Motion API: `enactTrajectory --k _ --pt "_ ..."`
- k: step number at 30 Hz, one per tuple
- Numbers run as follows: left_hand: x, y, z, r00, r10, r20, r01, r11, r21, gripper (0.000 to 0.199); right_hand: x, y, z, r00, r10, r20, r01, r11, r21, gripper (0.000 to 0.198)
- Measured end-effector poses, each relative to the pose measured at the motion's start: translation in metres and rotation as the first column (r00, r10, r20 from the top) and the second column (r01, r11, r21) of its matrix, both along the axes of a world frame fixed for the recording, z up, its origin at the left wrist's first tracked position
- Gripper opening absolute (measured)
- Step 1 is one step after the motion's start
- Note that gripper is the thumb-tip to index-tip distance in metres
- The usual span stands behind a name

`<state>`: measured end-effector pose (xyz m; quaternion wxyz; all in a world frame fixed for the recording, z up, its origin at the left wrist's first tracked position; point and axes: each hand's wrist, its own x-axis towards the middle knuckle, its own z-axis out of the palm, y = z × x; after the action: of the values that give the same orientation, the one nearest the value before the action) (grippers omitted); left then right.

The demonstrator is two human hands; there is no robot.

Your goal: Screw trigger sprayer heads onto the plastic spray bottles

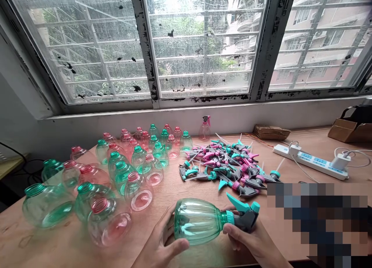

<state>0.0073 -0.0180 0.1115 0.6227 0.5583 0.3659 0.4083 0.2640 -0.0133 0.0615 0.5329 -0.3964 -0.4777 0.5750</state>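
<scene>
A clear green spray bottle (pixel 197 222) lies sideways in the air above the near table edge, its base to the left. My left hand (pixel 163 240) is closed around the base end, thumb below and fingers behind, partly hidden. At the other end, a dark grey spray head (pixel 246 219) with a teal trigger and collar sits on the neck. My right hand (pixel 252 241) grips that head near the collar, thumb in front; its other fingers are mostly hidden. Beyond the bottle lies a heap of spray heads (pixel 223 159) in grey, pink and teal.
Several headless green bottles (pixel 48 206) and pink bottles (pixel 109 223) stand on the left of the wooden table (pixel 162 256). One pink spray bottle (pixel 204 129) with its head stands by the wall. A power strip (pixel 310 161) and cardboard box (pixel 348 126) are at right. A blurred patch covers the lower right.
</scene>
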Motion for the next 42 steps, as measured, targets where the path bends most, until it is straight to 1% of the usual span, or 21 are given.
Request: enactTrajectory --k 2,4,8,10,12,14,16,18,20,23,25,28,31,33,35,37,39,42 --pt "0.000 0.000 0.000 0.999 0.038 -0.007 -0.038 0.999 -0.017 0.075 0.000 0.000 -0.001 1.000 -0.008 0.007 0.008 1.000 0.008 0.047" --pt "-0.001 0.000 -0.002 0.999 0.047 -0.018 -0.047 0.999 -0.015 0.076 -0.001 -0.001 -0.001 1.000 -0.007 0.011 0.007 1.000 0.018 0.048" --pt "-0.003 -0.001 -0.004 1.000 0.014 -0.012 -0.014 1.000 -0.017 0.086 0.000 -0.002 0.002 1.000 -0.020 0.006 0.020 1.000 0.008 0.042" --pt "-0.003 -0.002 -0.007 1.000 0.002 -0.014 -0.002 1.000 -0.012 0.094 0.000 -0.002 0.006 0.999 -0.032 -0.003 0.032 0.999 0.003 0.043" --pt "-0.004 -0.003 -0.012 0.999 -0.013 -0.031 0.013 1.000 0.002 0.097 0.000 -0.002 0.008 0.999 -0.038 -0.014 0.038 0.999 -0.001 0.046" --pt "-0.006 -0.002 -0.016 0.999 -0.028 -0.044 0.029 0.999 0.019 0.098 0.000 -0.002 0.008 0.999 -0.036 -0.020 0.036 0.999 -0.006 0.046" --pt "-0.008 -0.001 -0.020 0.998 -0.050 -0.033 0.051 0.998 0.031 0.104 0.000 -0.003 0.006 1.000 -0.024 -0.009 0.024 1.000 -0.016 0.046" --pt "-0.010 0.000 -0.019 0.997 -0.071 -0.011 0.072 0.997 0.018 0.106 -0.001 -0.003 0.002 1.000 -0.006 0.009 0.007 1.000 -0.023 0.047" --pt "-0.009 0.000 -0.016 0.996 -0.083 -0.013 0.083 0.997 -0.002 0.100 -0.001 -0.003 0.000 1.000 0.000 0.018 0.001 1.000 -0.024 0.049" --pt "-0.006 -0.002 -0.010 0.996 -0.071 -0.052 0.070 0.997 -0.014 0.093 -0.001 -0.003 0.001 1.000 -0.017 0.009 0.017 1.000 -0.020 0.046" --pt "-0.004 -0.003 -0.009 0.997 -0.057 -0.061 0.056 0.998 -0.019 0.097 -0.001 -0.003 0.005 1.000 -0.029 -0.003 0.029 0.999 -0.013 0.044" --pt "-0.005 -0.002 -0.015 0.996 -0.068 -0.052 0.067 0.997 -0.024 0.103 -0.001 -0.003 0.009 0.999 -0.031 -0.023 0.030 0.999 -0.016 0.045" --pt "-0.008 -0.001 -0.018 0.997 -0.065 -0.036 0.064 0.997 -0.034 0.112 0.000 -0.003 0.007 1.000 -0.023 -0.008 0.023 0.999 -0.032 0.043" --pt "-0.009 -0.001 -0.017 0.998 -0.066 -0.021 0.065 0.997 -0.046 0.115 0.000 -0.003 0.004 1.000 -0.015 0.019 0.015 0.999 -0.036 0.042" --pt "-0.008 -0.003 -0.014 0.996 -0.083 -0.020 0.082 0.995 -0.051 0.109 0.001 -0.002 0.001 0.999 -0.008 0.033 0.009 0.999 -0.032 0.042" --pt "-0.007 -0.005 -0.011 0.995 -0.079 -0.054 0.077 0.996 -0.041 0.104 0.001 -0.002 0.001 0.999 -0.012 0.030 0.013 1.000 -0.020 0.043" --pt "-0.006 -0.006 -0.010 0.993 -0.065 -0.097 0.064 0.998 -0.012 0.102 0.000 -0.002 0.002 0.999 -0.024 0.023 0.024 1.000 -0.010 0.044" --pt "-0.005 -0.007 -0.010 0.990 -0.072 -0.120 0.076 0.997 0.033 0.098 0.000 -0.003 0.006 0.999 -0.035 0.008 0.035 0.999 -0.009 0.044"
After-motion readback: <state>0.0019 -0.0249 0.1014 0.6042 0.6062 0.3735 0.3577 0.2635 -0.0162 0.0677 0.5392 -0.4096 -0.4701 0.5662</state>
